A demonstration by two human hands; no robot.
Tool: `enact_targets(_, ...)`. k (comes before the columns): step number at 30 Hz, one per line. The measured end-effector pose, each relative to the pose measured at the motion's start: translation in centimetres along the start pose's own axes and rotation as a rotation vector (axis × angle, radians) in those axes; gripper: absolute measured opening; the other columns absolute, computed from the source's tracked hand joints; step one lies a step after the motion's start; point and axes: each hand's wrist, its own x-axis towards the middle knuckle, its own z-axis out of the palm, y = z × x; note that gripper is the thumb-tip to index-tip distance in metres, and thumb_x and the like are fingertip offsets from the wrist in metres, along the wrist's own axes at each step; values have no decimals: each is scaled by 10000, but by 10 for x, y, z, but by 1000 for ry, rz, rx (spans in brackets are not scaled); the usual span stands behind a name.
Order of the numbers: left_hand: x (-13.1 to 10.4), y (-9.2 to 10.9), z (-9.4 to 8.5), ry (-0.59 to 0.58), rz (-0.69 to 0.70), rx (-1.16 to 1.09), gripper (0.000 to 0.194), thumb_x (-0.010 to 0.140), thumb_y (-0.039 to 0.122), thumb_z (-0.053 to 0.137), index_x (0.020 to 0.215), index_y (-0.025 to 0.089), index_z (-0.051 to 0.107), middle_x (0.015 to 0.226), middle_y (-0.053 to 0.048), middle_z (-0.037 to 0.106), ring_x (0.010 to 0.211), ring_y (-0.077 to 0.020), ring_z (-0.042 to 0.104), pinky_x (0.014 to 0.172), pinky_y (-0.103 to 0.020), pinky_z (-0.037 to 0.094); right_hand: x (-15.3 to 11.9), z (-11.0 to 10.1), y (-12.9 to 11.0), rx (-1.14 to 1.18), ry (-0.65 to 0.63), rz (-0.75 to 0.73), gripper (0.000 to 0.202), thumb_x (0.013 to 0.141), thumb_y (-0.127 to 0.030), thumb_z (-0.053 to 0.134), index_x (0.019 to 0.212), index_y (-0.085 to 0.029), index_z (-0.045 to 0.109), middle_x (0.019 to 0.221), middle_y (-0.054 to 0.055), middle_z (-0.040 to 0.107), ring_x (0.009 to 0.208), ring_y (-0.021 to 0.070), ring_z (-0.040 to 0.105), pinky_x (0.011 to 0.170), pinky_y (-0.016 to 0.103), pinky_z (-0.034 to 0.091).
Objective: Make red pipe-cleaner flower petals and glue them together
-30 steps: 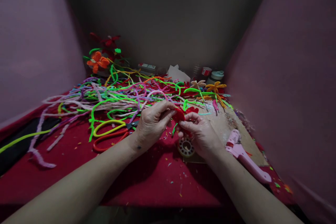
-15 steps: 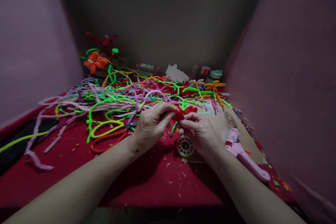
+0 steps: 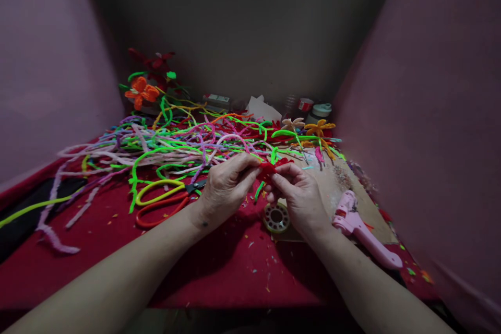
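Note:
Between my two hands is a red pipe cleaner piece (image 3: 267, 168), partly hidden by the fingers. My left hand (image 3: 230, 181) pinches its left end. On its right side, my right hand (image 3: 295, 188) grips it between thumb and forefinger. More red fuzzy loops (image 3: 285, 162) show just behind the right fingers; whether they join the held piece I cannot tell. A bright green pipe cleaner (image 3: 274, 154) stands up behind the hands. Below them lies a roll of tape (image 3: 276, 217), close to my right wrist. Scissors (image 3: 162, 203) with yellow and red handles rest left of my left hand.
A tangled heap of colourful pipe cleaners (image 3: 176, 141) spreads across the red cloth (image 3: 219, 271). At right, a pink glue gun (image 3: 368, 235) lies on cardboard (image 3: 329, 177). Finished flowers, orange (image 3: 141, 92) and yellow (image 3: 320, 127), stand behind, with a lidded jar (image 3: 321, 110) at the back.
My right hand has shifted its fingers and turned slightly on the red piece, whose lower red part no longer shows beneath the fingers. My left hand stays nearly still.

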Motion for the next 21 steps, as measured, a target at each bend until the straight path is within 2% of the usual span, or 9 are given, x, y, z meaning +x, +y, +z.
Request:
enact_targets(3,0,0,0,-5,4,41,53,814,165,532,826,175,582,674,23,592,575,-75,541,561,-175,424,-1,1,0,-21,29,-20,105,717,-227,628,702,-182,534,526,-37,605,393,88,530,385,186,394)
enact_targets(6,-1,0,0,-28,6,71,63,816,160,519,826,182,577,705,14,614,634,-90,571,565,-176,424,0,0,-1,30,26,33,106,680,-189,629,661,-183,524,469,-53,566,368,84,506,368,177,373)
enact_targets(10,0,-1,-1,-44,57,127,67,813,152,513,823,181,573,713,5,623,644,-96,577,561,-183,420,1,-2,-3,83,-23,154,129,637,-180,628,671,-191,504,482,-55,578,338,89,494,343,181,369)
enact_targets(14,0,-2,-1,-26,131,172,67,811,141,519,832,183,567,714,11,623,637,-87,569,573,-181,419,-1,-3,-7,37,-87,199,102,681,-212,582,722,-202,488,533,-45,604,342,97,497,335,191,370)
enact_targets(17,0,-3,-1,-9,166,176,72,809,130,522,845,176,566,724,9,621,637,-81,564,578,-175,418,-5,-1,-9,-114,-93,138,78,750,-249,532,813,-207,517,542,-55,575,361,92,484,360,194,365)
enact_targets(21,0,-6,-1,15,166,196,68,812,135,517,842,172,565,712,4,604,640,-89,559,585,-184,421,-10,0,-9,-432,-90,-50,113,801,-252,507,862,-195,583,595,-36,552,477,96,491,469,209,378)
